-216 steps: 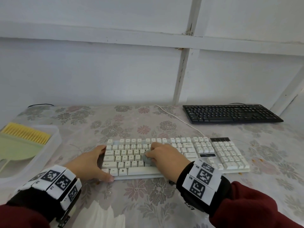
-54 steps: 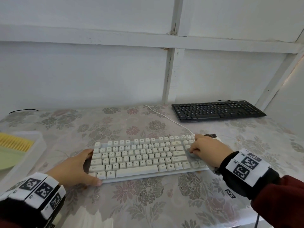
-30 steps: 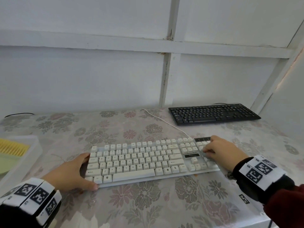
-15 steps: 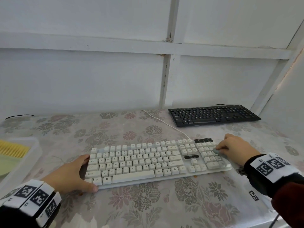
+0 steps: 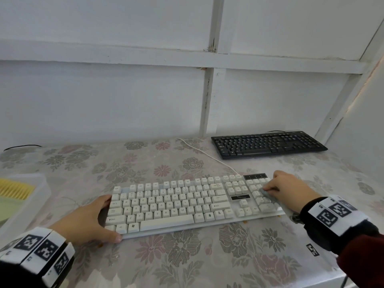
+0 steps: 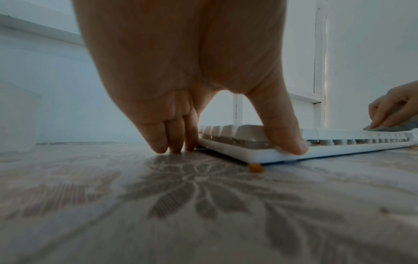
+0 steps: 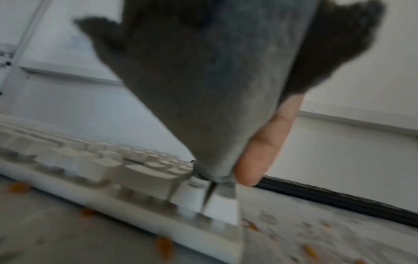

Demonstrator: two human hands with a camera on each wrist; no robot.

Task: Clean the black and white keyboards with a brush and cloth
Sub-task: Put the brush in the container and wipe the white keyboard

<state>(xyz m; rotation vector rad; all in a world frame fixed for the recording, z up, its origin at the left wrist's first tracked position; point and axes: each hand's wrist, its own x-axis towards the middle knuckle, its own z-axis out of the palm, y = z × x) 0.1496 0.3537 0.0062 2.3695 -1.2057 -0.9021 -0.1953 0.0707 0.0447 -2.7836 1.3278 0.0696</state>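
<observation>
My right hand (image 5: 287, 191) presses the soft grey cloth (image 5: 268, 196) onto the number pad of the white keyboard (image 5: 187, 204), fingers curled around it. That keyboard looks light and likely to skate on the slick tabletop (image 5: 187, 258), so my left hand (image 5: 87, 221) braces its left end, thumb on the front rim, fingers fairly straight.

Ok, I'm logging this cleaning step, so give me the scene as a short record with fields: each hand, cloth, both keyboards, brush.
left hand: braces the white keyboard's left end, thumb on its front edge
right hand: presses the grey cloth onto the number pad
white keyboard: flat on the floral table cover, near edge
black keyboard: far right, untouched
brush: yellow bristles, in the tray at left
crumbs: orange bits beside the white keyboard
</observation>
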